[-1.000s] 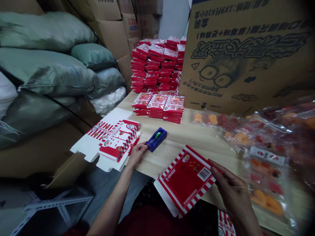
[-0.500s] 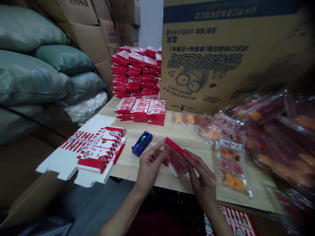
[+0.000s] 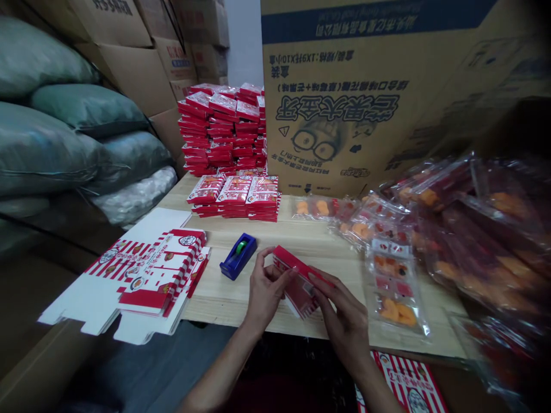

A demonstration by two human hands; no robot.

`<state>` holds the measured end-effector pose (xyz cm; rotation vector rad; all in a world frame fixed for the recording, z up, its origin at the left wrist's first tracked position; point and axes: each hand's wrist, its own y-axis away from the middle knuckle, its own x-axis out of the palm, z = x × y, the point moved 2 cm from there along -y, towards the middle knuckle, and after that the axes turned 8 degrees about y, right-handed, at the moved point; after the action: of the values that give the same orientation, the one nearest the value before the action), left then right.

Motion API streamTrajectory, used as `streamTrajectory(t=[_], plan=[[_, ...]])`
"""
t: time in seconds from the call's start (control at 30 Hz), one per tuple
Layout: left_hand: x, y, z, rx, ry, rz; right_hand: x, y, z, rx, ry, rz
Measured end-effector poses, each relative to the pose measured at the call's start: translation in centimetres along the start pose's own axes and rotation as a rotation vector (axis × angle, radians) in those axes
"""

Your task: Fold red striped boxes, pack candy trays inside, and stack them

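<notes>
Dozens of red cartons (image 3: 221, 132) tower on the wooden desk (image 3: 224, 310), a blue tape dispenser (image 3: 238, 256) sits close by, and right now the left hand (image 3: 264, 292) and right hand (image 3: 340, 314) have a small striped carton (image 3: 296, 284) pinched between their fingers (image 3: 321, 285), up over the desk.

Red/white striped cardbd box (image 3: 296, 292); folded, tilted.

Red box (image 3: 297, 298) partly hidden by left hand (image 3: 264, 292) and right hand (image 3: 344, 321)
Snack packs (image 3: 486, 241) blurred at right; carton (image 3: 400, 384) cut off below.
</notes>
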<state>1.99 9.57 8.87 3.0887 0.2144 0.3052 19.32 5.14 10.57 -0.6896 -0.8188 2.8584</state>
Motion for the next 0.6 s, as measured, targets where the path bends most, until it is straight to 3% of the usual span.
streamTrajectory(t=[0.07, 0.13, 0.2, 0.27, 0.33, 0.43, 0.53, 0.6], plan=[[-0.8, -0.3, -0.5, 0.271, -0.237, -0.098, -0.5, -0.3, 0.0, 0.051, -0.014, 0.023], [-1.2, -0.3, -1.6, 0.616, -0.491, -0.074, -1.2, -0.8, -0.2, 0.112, -0.055, 0.064], [-1.3, -0.2, -2.7, 0.874, -0.664, 0.131, -1.9, -1.3, -0.4, 0.169, -0.126, 0.113], [-1.3, -0.5, -3.5, 0.939, -0.731, 0.342, -2.4, -1.7, -0.8, 0.221, -0.194, 0.163], [-1.4, -1.1, -3.7, 0.85, -0.723, 0.44, -2.7, -1.8, -1.4, 0.289, -0.231, 0.185], [-2.2, -2.1, -2.6, 0.616, -0.603, 0.435, -2.7, -1.0, -3.3, 0.458, -0.271, 0.125], [-3.3, -2.2, 0.2, 0.228, -0.342, 0.397, -2.1, 0.4, -6.0, 0.647, -0.387, 0.003], [-3.6, -1.8, 2.4, -0.039, -0.159, 0.483, -1.5, 1.3, -7.9, 0.721, -0.44, -0.07]])
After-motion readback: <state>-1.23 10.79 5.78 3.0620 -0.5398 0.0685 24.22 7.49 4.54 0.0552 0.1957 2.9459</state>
